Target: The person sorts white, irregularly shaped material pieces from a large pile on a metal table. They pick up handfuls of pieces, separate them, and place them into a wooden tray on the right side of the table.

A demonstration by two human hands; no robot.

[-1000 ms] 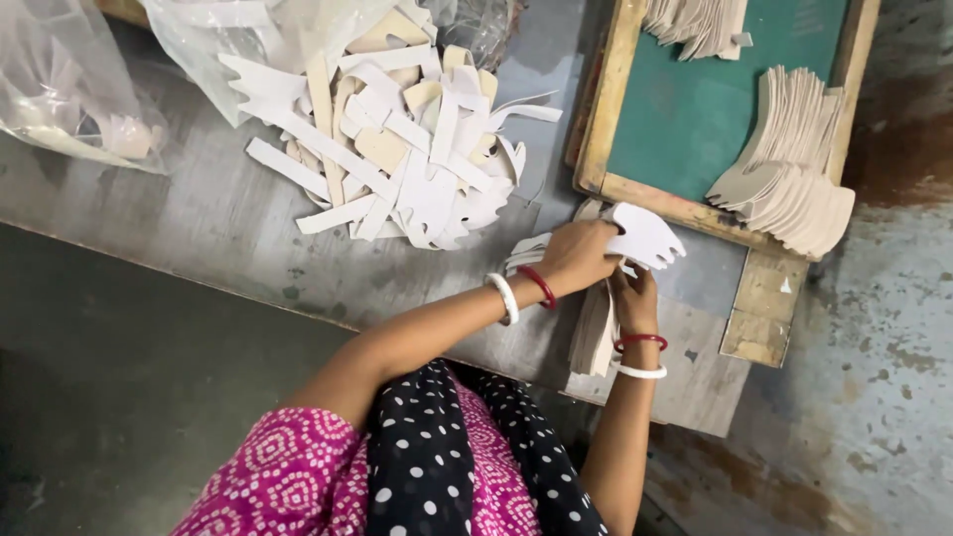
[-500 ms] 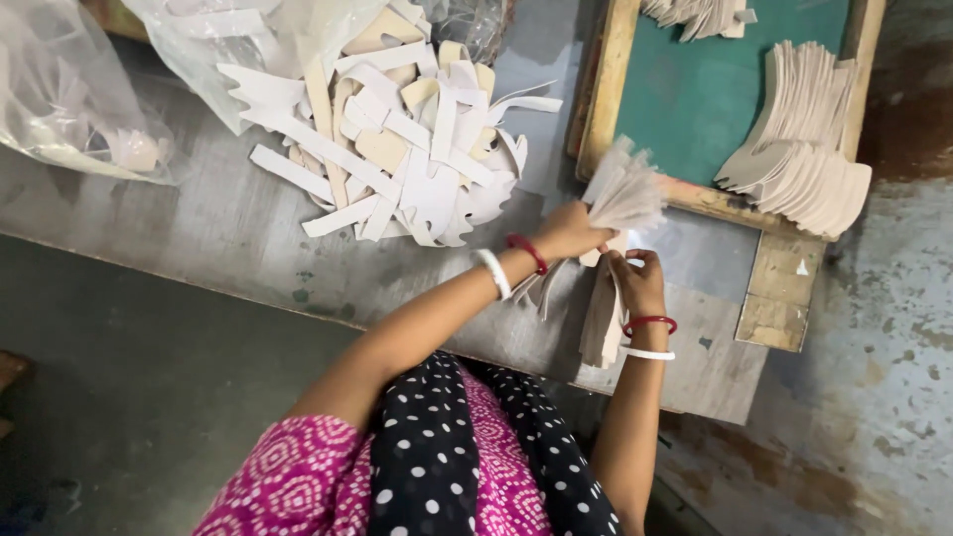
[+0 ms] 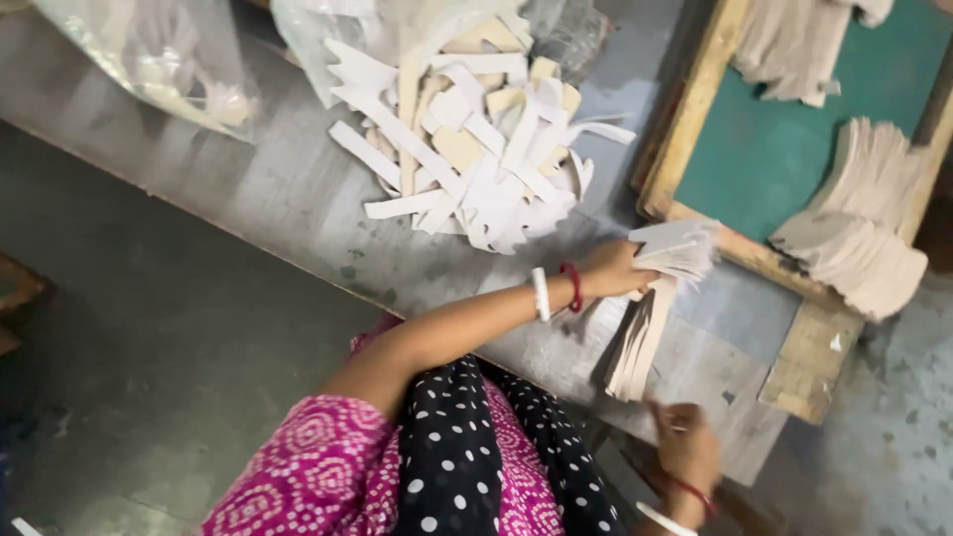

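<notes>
One left hand (image 3: 613, 270) grip clasps a fanned stack of flat pale cutouts (image 3: 657, 298); blurred right hand (image 3: 687, 449) unclear.

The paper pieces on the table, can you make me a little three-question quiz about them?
1. True or false: the left hand holds a stack of white cut pieces.
2. Where does the loose pile of white scraps lie: A) on the grey table, B) inside the green-bottomed wooden tray, C) on the floor?
3. Which hand holds nothing?

Key: 1 true; 2 A; 3 the right hand.
</notes>
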